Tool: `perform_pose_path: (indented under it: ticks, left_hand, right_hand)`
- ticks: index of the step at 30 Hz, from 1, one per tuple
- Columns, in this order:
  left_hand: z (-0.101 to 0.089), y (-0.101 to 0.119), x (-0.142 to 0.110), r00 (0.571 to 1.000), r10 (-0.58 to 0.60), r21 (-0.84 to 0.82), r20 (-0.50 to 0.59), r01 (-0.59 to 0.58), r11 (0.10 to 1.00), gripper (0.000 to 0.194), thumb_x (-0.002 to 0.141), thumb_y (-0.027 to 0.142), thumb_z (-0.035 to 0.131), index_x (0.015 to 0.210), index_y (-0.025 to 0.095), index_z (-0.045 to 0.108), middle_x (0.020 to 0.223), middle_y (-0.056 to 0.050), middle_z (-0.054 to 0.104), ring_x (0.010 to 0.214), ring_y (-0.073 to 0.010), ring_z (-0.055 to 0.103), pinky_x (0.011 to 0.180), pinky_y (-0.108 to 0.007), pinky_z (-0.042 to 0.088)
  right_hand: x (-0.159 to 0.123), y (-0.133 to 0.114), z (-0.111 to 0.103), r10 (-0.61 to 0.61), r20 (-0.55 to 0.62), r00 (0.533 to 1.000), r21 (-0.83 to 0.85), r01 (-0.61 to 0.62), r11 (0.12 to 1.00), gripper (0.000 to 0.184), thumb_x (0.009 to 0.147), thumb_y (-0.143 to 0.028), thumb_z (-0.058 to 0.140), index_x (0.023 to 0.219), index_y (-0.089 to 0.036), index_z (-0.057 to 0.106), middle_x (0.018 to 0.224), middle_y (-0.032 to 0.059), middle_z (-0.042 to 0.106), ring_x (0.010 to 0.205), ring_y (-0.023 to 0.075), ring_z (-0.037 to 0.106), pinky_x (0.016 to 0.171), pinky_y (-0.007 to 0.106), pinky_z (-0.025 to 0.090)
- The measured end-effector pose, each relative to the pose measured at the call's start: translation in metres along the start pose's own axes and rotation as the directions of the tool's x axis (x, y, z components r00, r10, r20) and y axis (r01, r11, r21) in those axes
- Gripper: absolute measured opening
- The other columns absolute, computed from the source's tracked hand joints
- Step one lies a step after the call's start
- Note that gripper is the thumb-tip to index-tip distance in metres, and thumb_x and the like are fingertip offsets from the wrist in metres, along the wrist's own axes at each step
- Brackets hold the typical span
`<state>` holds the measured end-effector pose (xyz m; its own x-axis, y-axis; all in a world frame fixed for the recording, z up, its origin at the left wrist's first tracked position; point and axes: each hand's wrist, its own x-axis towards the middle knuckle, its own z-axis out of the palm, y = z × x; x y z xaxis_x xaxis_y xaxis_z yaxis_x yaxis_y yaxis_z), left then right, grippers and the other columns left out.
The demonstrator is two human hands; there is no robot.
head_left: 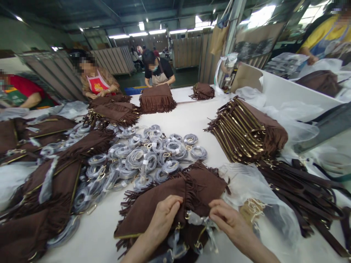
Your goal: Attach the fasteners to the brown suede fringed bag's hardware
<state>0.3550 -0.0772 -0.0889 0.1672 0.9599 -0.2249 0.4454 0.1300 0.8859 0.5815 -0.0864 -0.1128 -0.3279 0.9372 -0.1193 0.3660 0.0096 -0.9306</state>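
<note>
A dark brown fringed bag (161, 204) with a gold zip edge lies in front of me on the white table. My left hand (166, 215) rests on its left part, fingers curled and pressed together beside the fringe; what they pinch, if anything, is hidden. To the right, my right hand (227, 221) is closed, its fingertips at a clear plastic wrap (195, 218) around the bag's metal fitting. More wrapped fittings (178, 250) hang at the bag's near side, between my wrists.
Plastic-wrapped coiled straps (145, 160) are heaped beyond the bag. Brown bags (52, 182) lie left; a stack of zipped bags (246, 131) stands right. Dark straps (298, 193), clear plastic (268, 208) and tags (251, 212) lie nearby. Co-workers (159, 69) sit across the table.
</note>
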Motion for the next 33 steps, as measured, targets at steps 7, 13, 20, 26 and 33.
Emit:
perform_pose_path:
  ticks: [7, 13, 20, 26, 33]
  left_hand:
    - [0.011, -0.015, -0.022, 0.961, 0.275, 0.286, -0.012, -0.26, 0.922, 0.031, 0.068, 0.02, 0.064, 0.098, 0.022, 0.06, 0.107, -0.009, 0.06, 0.101, -0.025, 0.051, 0.089, -0.035, 0.039]
    - [0.013, -0.022, -0.018, 0.948, 0.318, 0.393, 0.037, -0.306, 0.867, 0.015, 0.076, 0.018, 0.053, 0.089, 0.02, 0.06, 0.087, -0.007, 0.064, 0.082, -0.0214, 0.056, 0.074, -0.032, 0.043]
    - [0.014, -0.023, -0.013, 0.936, 0.35, 0.397, 0.02, -0.329, 0.857, 0.012, 0.074, 0.014, 0.054, 0.084, 0.018, 0.06, 0.08, -0.007, 0.064, 0.076, -0.019, 0.057, 0.068, -0.028, 0.044]
    - [0.015, -0.027, -0.011, 0.904, 0.427, 0.391, -0.018, -0.387, 0.835, 0.015, 0.07, 0.009, 0.054, 0.082, 0.017, 0.057, 0.076, -0.005, 0.063, 0.072, -0.0177, 0.057, 0.064, -0.026, 0.045]
    - [0.02, -0.024, -0.011, 0.895, 0.441, 0.468, -0.067, -0.363, 0.806, 0.008, 0.071, 0.013, 0.054, 0.078, 0.017, 0.053, 0.073, -0.004, 0.06, 0.069, -0.017, 0.055, 0.061, -0.027, 0.044]
  right_hand:
    - [-0.026, -0.006, 0.047, 0.284, -0.075, 0.956, 0.535, -0.202, 0.821, 0.037, 0.075, -0.053, 0.057, 0.069, -0.016, 0.059, 0.054, -0.0024, 0.054, 0.042, 0.0088, 0.044, 0.046, 0.021, 0.032]
    - [-0.018, -0.001, 0.097, 0.42, -0.127, 0.899, 0.789, -0.165, 0.592, 0.042, 0.063, -0.055, 0.069, 0.068, -0.014, 0.059, 0.045, -0.0066, 0.044, 0.037, 0.0049, 0.033, 0.039, 0.018, 0.024]
    - [-0.011, 0.005, 0.109, 0.545, -0.102, 0.832, 0.888, -0.17, 0.427, 0.044, 0.055, -0.052, 0.076, 0.067, -0.014, 0.059, 0.047, -0.0062, 0.047, 0.034, 0.0028, 0.032, 0.035, 0.016, 0.022]
    - [-0.01, 0.0, 0.116, 0.55, -0.281, 0.786, 0.789, -0.137, 0.599, 0.046, 0.06, -0.059, 0.068, 0.062, -0.015, 0.056, 0.039, -0.0081, 0.041, 0.032, 0.0037, 0.029, 0.034, 0.015, 0.02]
    - [-0.011, 0.004, 0.123, 0.342, -0.528, 0.777, 0.488, -0.052, 0.871, 0.029, 0.073, -0.046, 0.06, 0.071, -0.018, 0.063, 0.048, -0.0052, 0.047, 0.04, 0.0094, 0.04, 0.039, 0.02, 0.032]
